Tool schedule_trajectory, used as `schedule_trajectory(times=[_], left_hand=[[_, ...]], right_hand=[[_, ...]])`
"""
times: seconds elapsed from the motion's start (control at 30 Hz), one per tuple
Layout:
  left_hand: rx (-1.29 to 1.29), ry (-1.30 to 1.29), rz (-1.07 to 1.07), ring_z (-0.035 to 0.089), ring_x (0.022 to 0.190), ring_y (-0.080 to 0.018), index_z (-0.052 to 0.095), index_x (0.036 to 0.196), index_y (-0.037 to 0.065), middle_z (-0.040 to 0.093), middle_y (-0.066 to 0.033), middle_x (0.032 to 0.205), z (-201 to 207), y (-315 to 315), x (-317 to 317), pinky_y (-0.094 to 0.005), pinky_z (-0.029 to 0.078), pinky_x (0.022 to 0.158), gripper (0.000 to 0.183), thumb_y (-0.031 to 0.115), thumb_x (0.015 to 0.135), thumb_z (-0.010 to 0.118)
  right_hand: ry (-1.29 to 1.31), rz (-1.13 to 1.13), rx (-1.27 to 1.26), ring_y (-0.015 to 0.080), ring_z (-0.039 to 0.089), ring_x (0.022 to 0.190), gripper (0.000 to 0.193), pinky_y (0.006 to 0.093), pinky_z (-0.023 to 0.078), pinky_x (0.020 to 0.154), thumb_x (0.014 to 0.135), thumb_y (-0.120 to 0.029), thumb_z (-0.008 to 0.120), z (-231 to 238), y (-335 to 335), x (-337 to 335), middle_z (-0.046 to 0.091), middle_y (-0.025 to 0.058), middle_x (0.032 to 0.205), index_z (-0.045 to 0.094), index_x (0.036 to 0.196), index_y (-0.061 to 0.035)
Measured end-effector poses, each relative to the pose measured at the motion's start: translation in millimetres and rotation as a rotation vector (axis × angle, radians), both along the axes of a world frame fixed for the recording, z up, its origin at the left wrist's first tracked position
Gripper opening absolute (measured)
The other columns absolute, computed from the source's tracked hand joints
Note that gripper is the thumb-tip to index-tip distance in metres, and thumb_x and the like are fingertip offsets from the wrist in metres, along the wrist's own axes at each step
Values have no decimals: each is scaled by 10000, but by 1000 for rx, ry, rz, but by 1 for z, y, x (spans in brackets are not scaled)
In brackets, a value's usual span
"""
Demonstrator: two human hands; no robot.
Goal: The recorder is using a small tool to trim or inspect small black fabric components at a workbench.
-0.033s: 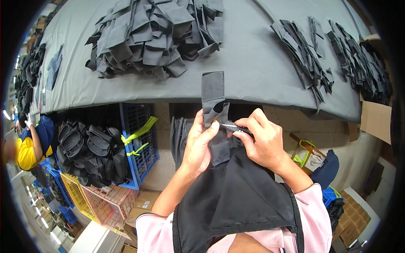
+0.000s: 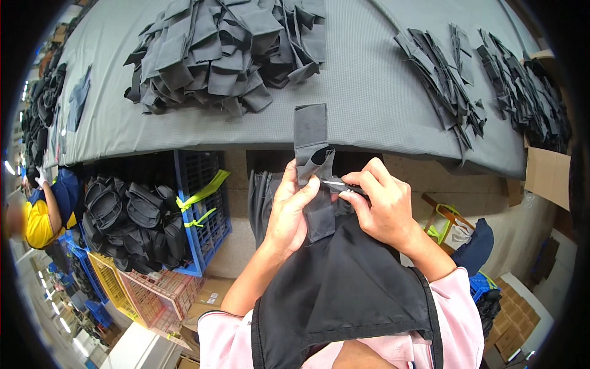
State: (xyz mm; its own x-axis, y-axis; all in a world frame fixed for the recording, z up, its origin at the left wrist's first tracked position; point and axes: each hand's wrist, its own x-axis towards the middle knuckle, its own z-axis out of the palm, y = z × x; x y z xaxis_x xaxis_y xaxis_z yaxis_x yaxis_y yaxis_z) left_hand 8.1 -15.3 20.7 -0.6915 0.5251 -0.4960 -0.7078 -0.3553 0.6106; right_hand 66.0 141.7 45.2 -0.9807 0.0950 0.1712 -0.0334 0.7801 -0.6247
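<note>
In front of my black apron (image 2: pixel 350 283), my left hand (image 2: pixel 289 209) pinches a dark grey fabric strip (image 2: pixel 311 126) between thumb and fingers. The strip's flat upper end reaches over the table edge, and a dark gap shows in the fold near its middle. My right hand (image 2: pixel 387 200) is closed on a slim dark-handled tool (image 2: pixel 355 188) with a thin, pale metal tip. That tip touches or lies just over the fabric beside my left thumb; its exact kind is not clear. More grey fabric pieces (image 2: pixel 261 200) hang just left of my left hand.
On the grey-covered table (image 2: pixel 362 117) lie a large heap of grey fabric pieces (image 2: pixel 215 55) and smaller bundles (image 2: pixel 445 86) at right. A blue crate (image 2: pixel 200 227) and black bags (image 2: pixel 132 215) stand at left. A co-worker in yellow (image 2: pixel 42 221) is at far left.
</note>
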Motion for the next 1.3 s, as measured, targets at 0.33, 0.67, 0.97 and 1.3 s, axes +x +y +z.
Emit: schedule_trajectory(times=[0.33,0.67,0.97,1.3], left_hand=[[4,-85,0,590,968,-153,445,1198,63,580,-58,1088,-7,-4,-3,-316,518,805,270,147,949,508],[-78,75,-117,632,907,-192,374,1254,38,576,-143,1175,-9,-4,-6,-314,552,722,367,212,958,505],[-4,19,-107,644,866,-219,364,1248,32,567,-176,1173,2,-2,-3,-306,559,684,333,166,966,480],[-87,82,-131,645,869,-206,348,1260,43,574,-165,1167,1,-1,-2,-295,557,685,356,167,959,491]], right_hand=[[78,25,85,224,544,554,219,313,424,528,671,-141,746,-3,-3,-3,495,43,759,602,821,-71],[19,-264,-460,131,514,590,206,253,412,529,720,5,698,-7,9,1,517,57,778,641,918,-10],[106,-175,-181,187,550,555,220,292,449,503,715,-73,733,-14,12,-12,511,59,764,619,899,-34],[49,-183,-281,189,554,552,208,297,448,502,719,-65,722,-13,14,-14,511,65,763,618,893,-21]])
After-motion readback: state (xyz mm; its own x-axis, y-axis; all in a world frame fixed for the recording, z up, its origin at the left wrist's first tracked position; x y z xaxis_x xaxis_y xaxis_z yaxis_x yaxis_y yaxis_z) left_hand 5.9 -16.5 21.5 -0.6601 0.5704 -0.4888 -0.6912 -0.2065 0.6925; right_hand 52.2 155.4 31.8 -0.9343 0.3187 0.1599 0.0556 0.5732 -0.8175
